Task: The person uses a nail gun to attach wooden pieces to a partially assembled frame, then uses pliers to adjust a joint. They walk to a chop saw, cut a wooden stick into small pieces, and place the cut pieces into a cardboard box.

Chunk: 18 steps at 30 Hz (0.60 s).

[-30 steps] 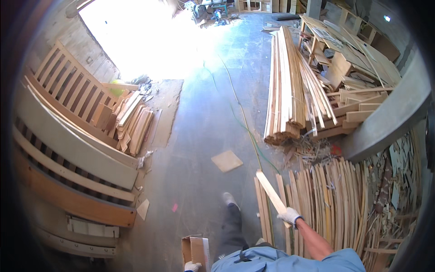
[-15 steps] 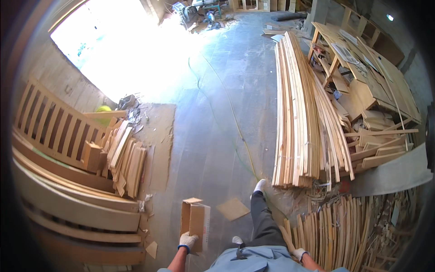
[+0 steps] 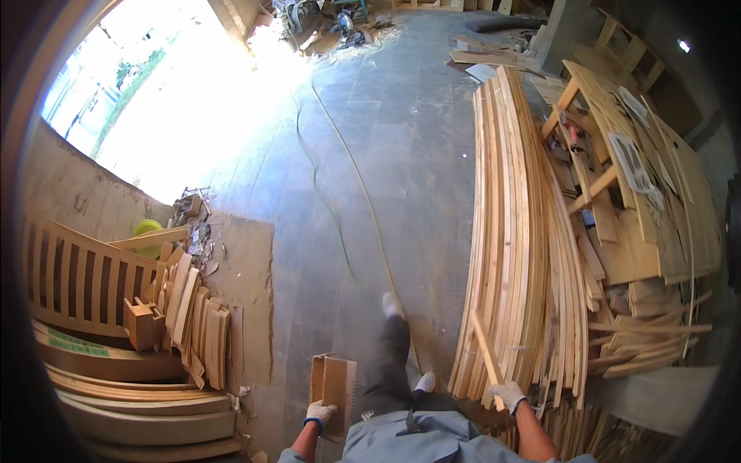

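Low at my left side, my left hand, in a white glove, is closed on the edge of an open cardboard box. The box hangs upright beside my leg. My right hand, also gloved, grips the lower end of a wooden strip, which points forward and slightly left. Behind that strip, in line of sight, lies a long stack of pale wooden strips on the floor. Whether the held strip touches the stack I cannot tell.
Two hoses, one green and one yellowish, trail along the grey floor ahead. Slatted wooden panels and short boards stand at left. A cluttered wooden bench is at right; bright doorway far left.
I have stepped forward, and my other foot now leads. My right hand has come up and forward with the wooden strip. The box stays at my left side.
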{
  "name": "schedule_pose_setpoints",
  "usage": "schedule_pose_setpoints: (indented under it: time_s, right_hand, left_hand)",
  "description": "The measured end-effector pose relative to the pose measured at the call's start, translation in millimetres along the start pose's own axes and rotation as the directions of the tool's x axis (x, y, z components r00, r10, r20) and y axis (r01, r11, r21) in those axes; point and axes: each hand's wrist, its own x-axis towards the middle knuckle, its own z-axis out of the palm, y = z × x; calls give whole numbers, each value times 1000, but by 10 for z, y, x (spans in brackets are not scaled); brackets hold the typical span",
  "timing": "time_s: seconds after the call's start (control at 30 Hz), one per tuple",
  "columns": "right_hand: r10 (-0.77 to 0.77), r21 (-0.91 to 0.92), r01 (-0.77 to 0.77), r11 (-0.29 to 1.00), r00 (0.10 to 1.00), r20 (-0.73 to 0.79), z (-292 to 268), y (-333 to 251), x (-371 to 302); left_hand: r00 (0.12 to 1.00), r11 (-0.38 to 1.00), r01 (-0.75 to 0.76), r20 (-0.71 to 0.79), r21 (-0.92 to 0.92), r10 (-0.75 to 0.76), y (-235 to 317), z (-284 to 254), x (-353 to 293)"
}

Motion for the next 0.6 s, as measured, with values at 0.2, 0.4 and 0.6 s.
schedule_pose_setpoints:
  time_s: [0.2,0.4,0.6]
  right_hand:
    - [17,60,-6,998,985,-171,52,-1893,956]
    - [35,-726,62,685,992,118,38,-3304,1256]
    - [219,-732,-52,679,966,135,-13,-4963,2020]
  left_hand:
    - [986,813,-169,90,558,143,1991,-214,1541]
    - [947,910,-317,151,267,285,4664,-780,2622]
    - [917,910,-398,41,117,396,7339,-1608,3160]
